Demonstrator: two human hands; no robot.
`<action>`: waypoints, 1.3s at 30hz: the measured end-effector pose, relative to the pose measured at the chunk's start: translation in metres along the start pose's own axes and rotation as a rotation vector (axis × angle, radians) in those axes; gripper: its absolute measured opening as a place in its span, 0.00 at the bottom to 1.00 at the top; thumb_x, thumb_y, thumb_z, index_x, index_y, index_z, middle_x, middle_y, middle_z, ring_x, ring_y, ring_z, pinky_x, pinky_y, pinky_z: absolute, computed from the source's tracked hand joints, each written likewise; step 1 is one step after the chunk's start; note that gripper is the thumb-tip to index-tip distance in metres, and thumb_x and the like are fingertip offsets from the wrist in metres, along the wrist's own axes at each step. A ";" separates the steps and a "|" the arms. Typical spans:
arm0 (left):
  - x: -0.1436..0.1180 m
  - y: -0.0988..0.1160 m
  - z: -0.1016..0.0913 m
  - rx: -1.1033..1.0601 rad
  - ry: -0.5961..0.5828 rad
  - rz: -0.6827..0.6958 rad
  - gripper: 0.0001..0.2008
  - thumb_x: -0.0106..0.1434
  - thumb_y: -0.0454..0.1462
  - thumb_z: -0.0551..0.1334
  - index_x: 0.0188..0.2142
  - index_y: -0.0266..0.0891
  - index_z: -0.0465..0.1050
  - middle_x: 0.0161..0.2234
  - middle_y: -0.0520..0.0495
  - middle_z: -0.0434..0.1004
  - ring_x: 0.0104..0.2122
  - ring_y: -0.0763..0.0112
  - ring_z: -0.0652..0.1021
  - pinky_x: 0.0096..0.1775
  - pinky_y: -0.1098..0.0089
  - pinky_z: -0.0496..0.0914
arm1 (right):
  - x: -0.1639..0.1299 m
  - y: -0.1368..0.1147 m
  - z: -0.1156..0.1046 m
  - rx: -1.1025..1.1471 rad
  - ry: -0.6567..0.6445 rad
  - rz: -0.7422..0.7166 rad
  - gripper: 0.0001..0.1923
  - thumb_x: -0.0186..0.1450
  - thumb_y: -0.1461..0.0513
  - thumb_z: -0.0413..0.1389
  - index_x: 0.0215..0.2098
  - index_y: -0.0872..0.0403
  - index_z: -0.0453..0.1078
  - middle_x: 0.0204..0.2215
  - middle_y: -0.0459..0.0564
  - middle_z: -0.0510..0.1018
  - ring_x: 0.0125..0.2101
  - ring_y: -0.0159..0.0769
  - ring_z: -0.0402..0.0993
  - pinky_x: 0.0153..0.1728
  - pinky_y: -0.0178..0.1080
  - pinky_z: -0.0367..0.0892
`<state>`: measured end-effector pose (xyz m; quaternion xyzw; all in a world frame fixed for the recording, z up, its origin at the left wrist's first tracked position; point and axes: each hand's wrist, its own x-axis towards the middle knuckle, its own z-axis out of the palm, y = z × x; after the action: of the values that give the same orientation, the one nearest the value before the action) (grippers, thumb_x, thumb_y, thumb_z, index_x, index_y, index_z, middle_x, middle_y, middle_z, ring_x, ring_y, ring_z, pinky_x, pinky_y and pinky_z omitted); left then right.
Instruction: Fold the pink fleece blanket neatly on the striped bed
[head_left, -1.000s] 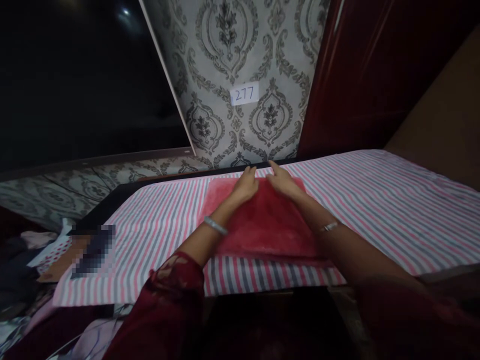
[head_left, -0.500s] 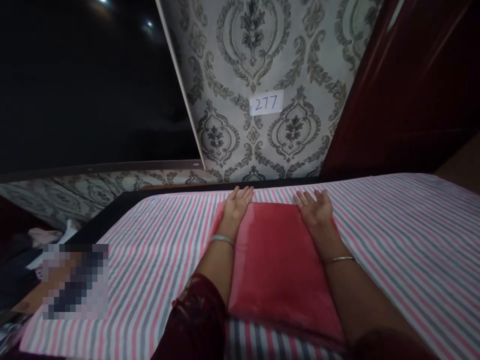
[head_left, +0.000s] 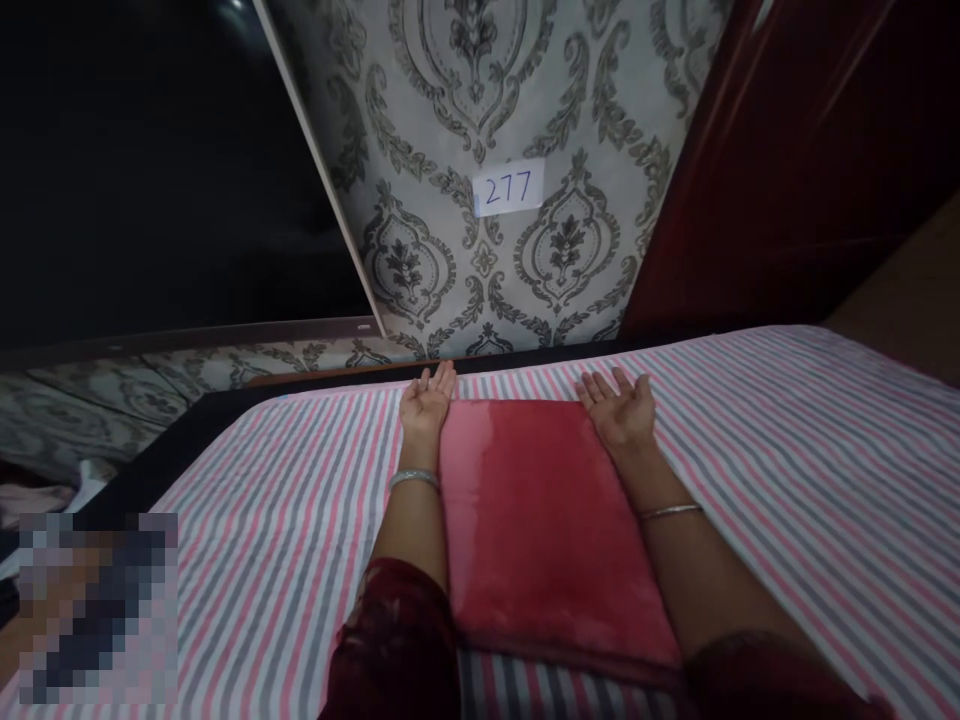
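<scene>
A folded red plush cloth lies flat on a pink, grey and white striped sheet. My left hand rests palm up at the cloth's far left corner, fingers spread, holding nothing. Palm up and empty as well, my right hand lies at the far right corner. Both forearms run along the cloth's two long sides, each with a metal bangle at the wrist. Dark red sleeves cover my upper arms at the bottom of the view.
Patterned grey wallpaper with a paper label reading 277 rises behind the surface. A dark red panel stands at the right, a dark pane at the left. Clothes lie low at the left edge.
My hands slid apart from the middle of the cloth's far edge to its two far corners, then turned from palm down to palm up. The cloth now lies smooth and flat.
</scene>
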<state>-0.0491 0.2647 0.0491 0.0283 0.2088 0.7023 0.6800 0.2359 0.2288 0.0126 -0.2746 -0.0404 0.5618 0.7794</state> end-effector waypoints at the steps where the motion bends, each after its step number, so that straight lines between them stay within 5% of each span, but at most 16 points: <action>1: -0.002 -0.001 0.001 0.022 -0.002 0.009 0.22 0.70 0.33 0.47 0.62 0.39 0.55 0.64 0.29 0.65 0.60 0.54 0.73 0.43 0.58 0.80 | 0.000 0.002 0.001 -0.018 -0.015 -0.007 0.24 0.73 0.45 0.41 0.55 0.50 0.64 0.62 0.59 0.63 0.58 0.41 0.69 0.53 0.51 0.72; 5: -0.012 -0.002 0.009 0.143 0.042 0.063 0.21 0.70 0.31 0.47 0.61 0.37 0.57 0.62 0.28 0.67 0.58 0.56 0.75 0.45 0.60 0.79 | -0.001 0.009 0.009 -0.094 -0.016 -0.039 0.21 0.73 0.47 0.42 0.49 0.51 0.67 0.59 0.59 0.67 0.57 0.40 0.70 0.55 0.52 0.69; 9: -0.024 -0.015 0.036 0.212 0.109 0.133 0.23 0.71 0.31 0.47 0.64 0.38 0.55 0.69 0.29 0.55 0.65 0.58 0.67 0.53 0.62 0.74 | -0.002 0.008 0.033 -0.146 0.143 -0.077 0.16 0.72 0.51 0.45 0.46 0.51 0.68 0.54 0.56 0.70 0.56 0.38 0.70 0.54 0.49 0.70; 11: -0.029 -0.036 0.056 0.239 0.115 0.192 0.23 0.72 0.34 0.48 0.65 0.41 0.55 0.70 0.34 0.53 0.66 0.61 0.65 0.56 0.67 0.71 | -0.004 0.008 0.051 -0.130 0.185 -0.107 0.15 0.71 0.53 0.46 0.46 0.50 0.68 0.52 0.53 0.71 0.54 0.36 0.71 0.52 0.45 0.72; 15: -0.036 -0.096 0.085 0.292 0.037 0.175 0.19 0.71 0.35 0.53 0.60 0.38 0.66 0.61 0.33 0.70 0.59 0.59 0.74 0.55 0.65 0.72 | -0.009 0.019 0.085 -0.085 0.140 -0.117 0.14 0.71 0.54 0.45 0.44 0.51 0.68 0.47 0.50 0.73 0.47 0.32 0.75 0.47 0.40 0.74; 19: -0.037 -0.132 0.065 0.320 0.032 0.092 0.15 0.69 0.33 0.54 0.54 0.37 0.71 0.56 0.34 0.73 0.59 0.59 0.74 0.57 0.61 0.70 | -0.016 0.042 0.081 -0.049 0.131 -0.077 0.14 0.72 0.55 0.44 0.41 0.51 0.68 0.43 0.49 0.73 0.42 0.30 0.75 0.48 0.40 0.74; 25: -0.024 -0.111 0.020 0.266 0.007 -0.054 0.14 0.72 0.40 0.51 0.52 0.39 0.68 0.58 0.32 0.70 0.57 0.57 0.76 0.54 0.57 0.74 | -0.011 0.056 0.038 0.039 0.015 0.032 0.18 0.72 0.48 0.42 0.44 0.50 0.66 0.45 0.50 0.71 0.43 0.34 0.75 0.48 0.44 0.74; 34: -0.013 -0.087 0.018 0.051 -0.069 -0.102 0.20 0.73 0.43 0.45 0.61 0.42 0.59 0.66 0.32 0.61 0.59 0.54 0.74 0.49 0.53 0.77 | -0.007 0.046 0.034 0.166 0.032 0.077 0.22 0.71 0.44 0.41 0.48 0.49 0.64 0.47 0.52 0.71 0.43 0.35 0.76 0.46 0.45 0.76; 39: -0.017 -0.054 0.015 0.034 -0.106 -0.103 0.23 0.71 0.42 0.47 0.64 0.40 0.56 0.66 0.30 0.61 0.62 0.52 0.71 0.49 0.51 0.77 | -0.011 0.041 0.034 0.193 0.012 0.097 0.24 0.71 0.42 0.40 0.47 0.48 0.64 0.48 0.52 0.71 0.44 0.35 0.76 0.45 0.46 0.77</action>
<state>0.0084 0.2518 0.0491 0.0659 0.1855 0.6602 0.7249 0.1843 0.2404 0.0249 -0.2029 0.0318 0.5984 0.7744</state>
